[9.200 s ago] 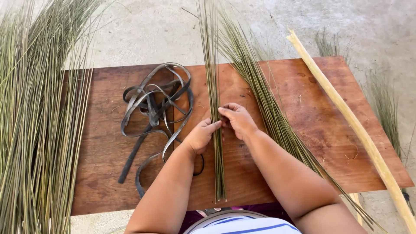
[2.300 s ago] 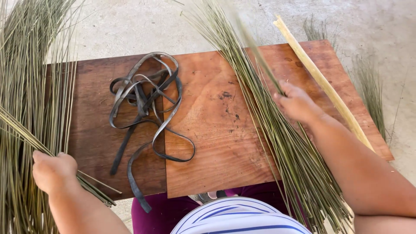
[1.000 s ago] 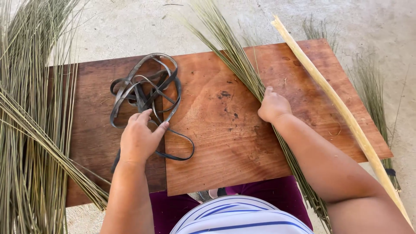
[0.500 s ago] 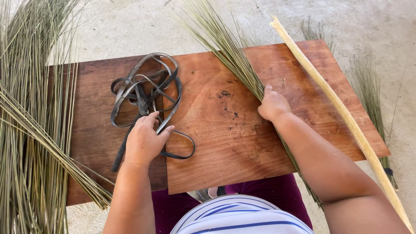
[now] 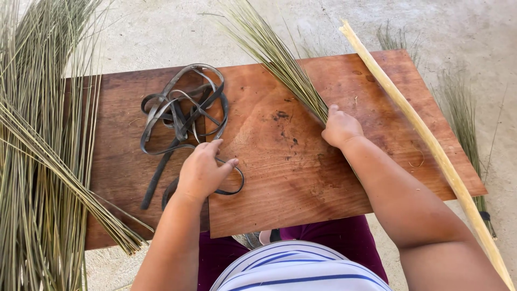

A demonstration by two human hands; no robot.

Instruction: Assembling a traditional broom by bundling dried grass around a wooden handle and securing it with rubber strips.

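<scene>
On the brown wooden board surface (image 5: 301, 178), the right hand (image 5: 340, 128) is clamped around a bundle of thin green grass stalks (image 5: 280, 62) that fans away past the board's far edge. The left hand (image 5: 202, 171) rests with loose, slightly spread fingers on a tangled dark flat strap (image 5: 180, 110) lying left of that bundle. Keeping the right grip firm should stop the stalks splaying while the strap is picked up.

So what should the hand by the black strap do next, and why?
Probably close the left hand on the dark strap and lift one end free. Its fingers lie open on the strap's loop, not gripping, while the right hand holds the green stalk bundle gathered on the wooden board.
</scene>
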